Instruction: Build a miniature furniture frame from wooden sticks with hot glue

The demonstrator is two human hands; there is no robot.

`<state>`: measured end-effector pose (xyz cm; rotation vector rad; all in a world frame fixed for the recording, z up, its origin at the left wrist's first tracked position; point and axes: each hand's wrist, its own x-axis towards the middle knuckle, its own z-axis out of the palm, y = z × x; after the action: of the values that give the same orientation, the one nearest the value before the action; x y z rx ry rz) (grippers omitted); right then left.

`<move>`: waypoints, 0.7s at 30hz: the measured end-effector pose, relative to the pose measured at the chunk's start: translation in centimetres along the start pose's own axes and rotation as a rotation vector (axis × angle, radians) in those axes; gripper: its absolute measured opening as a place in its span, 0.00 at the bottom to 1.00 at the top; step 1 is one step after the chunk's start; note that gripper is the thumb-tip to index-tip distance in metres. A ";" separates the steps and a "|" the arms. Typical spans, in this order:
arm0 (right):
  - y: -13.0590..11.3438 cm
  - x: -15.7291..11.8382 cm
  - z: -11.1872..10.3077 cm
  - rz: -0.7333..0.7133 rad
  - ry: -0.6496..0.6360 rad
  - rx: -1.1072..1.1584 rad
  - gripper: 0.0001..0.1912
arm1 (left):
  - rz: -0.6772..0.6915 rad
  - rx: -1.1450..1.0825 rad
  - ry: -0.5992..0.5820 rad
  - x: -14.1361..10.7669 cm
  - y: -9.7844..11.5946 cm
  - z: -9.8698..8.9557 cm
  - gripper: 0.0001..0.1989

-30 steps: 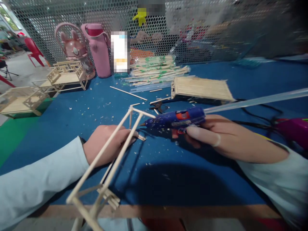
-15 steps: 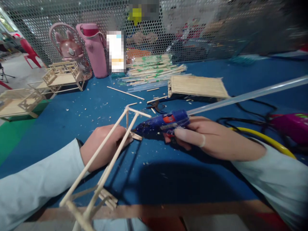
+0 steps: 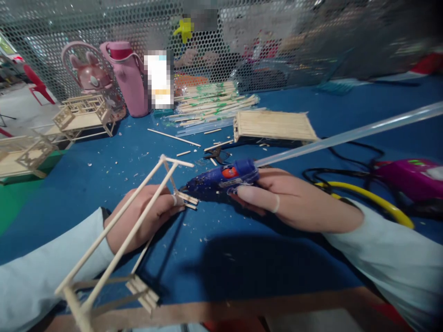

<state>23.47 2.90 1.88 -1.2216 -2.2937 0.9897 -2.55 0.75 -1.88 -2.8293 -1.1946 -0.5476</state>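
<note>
In my right hand (image 3: 294, 198) is a blue hot glue gun (image 3: 221, 177), fingers wrapped round its handle. A long clear glue stick (image 3: 360, 133) runs out of its back end. Its nozzle points left, at or close to the short sticks (image 3: 188, 199) at the far end of a wooden stick frame (image 3: 138, 221). My left hand (image 3: 141, 216) is closed on that end of the frame, behind two long rails. The frame slants toward me, and more short sticks (image 3: 142, 293) sit at its near end. Whether the nozzle touches the wood I cannot tell.
A slatted wooden piece (image 3: 275, 125), pliers (image 3: 217, 154) and bundled sticks (image 3: 211, 103) lie farther back. Small stick furniture (image 3: 85, 117) and a pink bottle (image 3: 130, 83) stand at the left. Black cables (image 3: 360, 150) and a purple device (image 3: 408, 180) are at the right.
The frame and my left hand have shifted left in view, and the glue gun has moved left as well. The background has shifted too. Both hands keep their hold.
</note>
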 end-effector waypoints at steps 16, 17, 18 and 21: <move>0.4 -0.6 -0.8 -0.099 0.002 -0.133 0.24 | -0.047 -0.066 -0.044 0.5 0.2 0.2 0.12; 0.3 -0.7 -1.0 -0.095 0.004 -0.132 0.24 | -0.051 -0.078 -0.051 0.5 0.2 0.3 0.12; 0.3 -0.8 -1.2 -0.095 0.003 -0.125 0.24 | -0.057 -0.088 -0.060 0.5 0.1 0.3 0.12; 0.1 -1.0 -1.5 -0.124 0.008 -0.098 0.25 | -0.067 -0.116 -0.073 0.5 0.2 0.2 0.13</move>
<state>24.98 2.74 2.85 -1.1028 -2.4042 0.8367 -2.03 0.99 -1.92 -2.9389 -1.3154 -0.5380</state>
